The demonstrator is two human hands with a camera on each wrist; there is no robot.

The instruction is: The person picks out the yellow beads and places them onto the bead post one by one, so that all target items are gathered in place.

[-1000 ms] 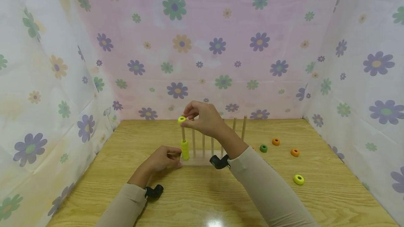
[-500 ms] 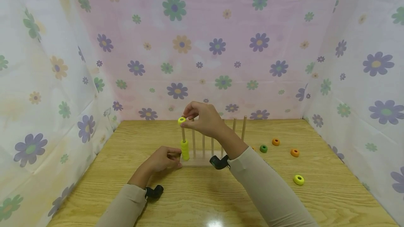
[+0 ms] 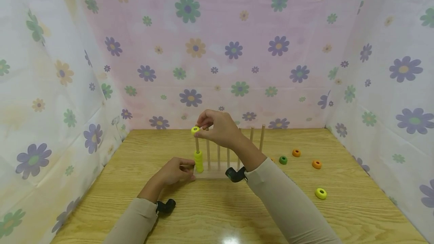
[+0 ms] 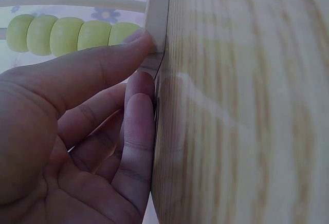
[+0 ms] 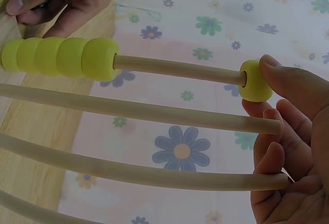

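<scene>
My right hand (image 3: pixel 220 129) pinches a yellow bead (image 5: pixel 257 81) between thumb and fingers. In the right wrist view this bead sits around the tip end of the leftmost wooden peg (image 5: pixel 177 69). Lower on the same peg is a stack of several yellow beads (image 5: pixel 61 57), with bare peg between them and the held bead. Some right fingers touch the tips of neighbouring pegs. My left hand (image 3: pixel 173 170) grips the left end of the wooden base (image 3: pixel 211 173), its thumb (image 4: pixel 110 62) on the base beside the lowest bead.
Several more upright pegs (image 3: pixel 262 137) stand along the base, partly behind my right arm. Right of it on the table (image 3: pixel 217 214) lie a green bead (image 3: pixel 283 162), orange beads (image 3: pixel 296 155) and a yellow bead (image 3: pixel 321 196). Flowered cloth (image 3: pixel 234 22) surrounds the table.
</scene>
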